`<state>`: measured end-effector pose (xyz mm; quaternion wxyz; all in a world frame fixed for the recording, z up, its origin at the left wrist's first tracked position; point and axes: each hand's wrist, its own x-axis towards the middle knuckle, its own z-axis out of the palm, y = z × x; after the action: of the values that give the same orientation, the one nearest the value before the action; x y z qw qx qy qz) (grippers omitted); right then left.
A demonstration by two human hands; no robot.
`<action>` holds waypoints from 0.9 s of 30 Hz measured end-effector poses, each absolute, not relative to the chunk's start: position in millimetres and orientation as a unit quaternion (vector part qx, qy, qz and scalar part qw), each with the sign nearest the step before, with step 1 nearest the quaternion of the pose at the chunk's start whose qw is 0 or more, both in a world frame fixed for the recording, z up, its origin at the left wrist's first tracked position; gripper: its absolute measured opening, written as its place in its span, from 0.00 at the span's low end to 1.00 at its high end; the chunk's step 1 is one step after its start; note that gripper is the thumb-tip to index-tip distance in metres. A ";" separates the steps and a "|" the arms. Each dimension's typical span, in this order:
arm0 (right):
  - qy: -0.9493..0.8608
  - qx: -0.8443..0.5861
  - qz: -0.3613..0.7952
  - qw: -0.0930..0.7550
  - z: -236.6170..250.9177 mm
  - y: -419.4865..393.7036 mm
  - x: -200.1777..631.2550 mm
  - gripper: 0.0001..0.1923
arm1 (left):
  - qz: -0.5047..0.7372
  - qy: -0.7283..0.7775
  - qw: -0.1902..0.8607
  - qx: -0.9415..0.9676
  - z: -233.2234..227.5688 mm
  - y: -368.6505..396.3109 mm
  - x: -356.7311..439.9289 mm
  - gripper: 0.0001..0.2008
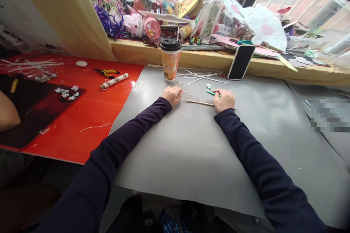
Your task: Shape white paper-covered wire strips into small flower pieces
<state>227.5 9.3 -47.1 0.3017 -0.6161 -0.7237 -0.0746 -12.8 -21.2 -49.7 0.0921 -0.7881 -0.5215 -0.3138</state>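
My left hand (172, 95) rests on the grey table mat with its fingers curled together. A thin pale loop shows at its fingertips, and what the fingers hold is too small to make out. Across from it, my right hand (225, 100) is closed around a slim green tool (210, 92), whose kind I cannot tell. Just beyond those fingertips is a small white flower-like piece (208, 86). A thin wooden stick (198, 102) lies on the mat and passes under my right hand. Tiny pale scraps (188, 95) lie between the hands.
Behind my left hand stands a lidded paper cup (170, 62). White strips (205, 76) lie near a propped phone (241, 62). On the red surface (93, 105) at left are yellow-handled pliers (106, 72), a wrapped roll (114, 81) and another person's arm (7, 111). Craft materials crowd the sill.
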 end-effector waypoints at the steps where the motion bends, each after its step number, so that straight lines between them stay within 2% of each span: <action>1: -0.715 -0.622 -0.079 0.309 -46.6 12.7 231.1 0.13 | -0.316 -0.523 0.085 -0.787 -49.5 -21.0 -13.2 0.15; 5: -0.701 -0.628 -0.074 0.330 -45.1 25.3 247.1 0.13 | -0.345 -0.537 0.044 -0.768 -49.0 -18.4 -15.3 0.14; 8: -0.699 -0.610 -0.022 0.373 -44.1 30.8 254.8 0.13 | -0.417 -0.562 -0.006 -0.714 -47.7 -15.5 -18.0 0.13; 12: -0.643 -0.538 0.186 0.512 -41.2 31.6 254.7 0.13 | -0.522 -0.575 -0.135 -0.615 -44.2 -11.6 -22.6 0.14; 15: -0.540 -0.435 0.337 0.637 -37.1 28.6 250.8 0.11 | -0.571 -0.551 -0.283 -0.539 -41.1 -11.2 -22.8 0.15; 17: -0.464 -0.385 0.418 0.679 -34.2 25.7 248.2 0.10 | -0.615 -0.496 -0.374 -0.486 -38.4 -13.3 -19.6 0.16; 19: -0.407 -0.351 0.493 0.685 -31.7 22.4 245.1 0.11 | -0.634 -0.443 -0.452 -0.444 -35.0 -17.5 -14.2 0.13; 22: -0.373 -0.319 0.564 0.664 -29.6 17.0 237.5 0.14 | -0.635 -0.413 -0.492 -0.430 -29.4 -25.2 -5.7 0.11; 27: -0.476 -0.327 0.541 0.612 -31.1 6.3 216.1 0.13 | -0.627 -0.414 -0.505 -0.424 -27.7 -28.9 -1.5 0.11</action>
<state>216.1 6.3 -31.1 0.6120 -0.3269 -0.4757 0.5406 -1.5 -28.9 -27.7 -0.5048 -0.4244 -0.4143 -0.6272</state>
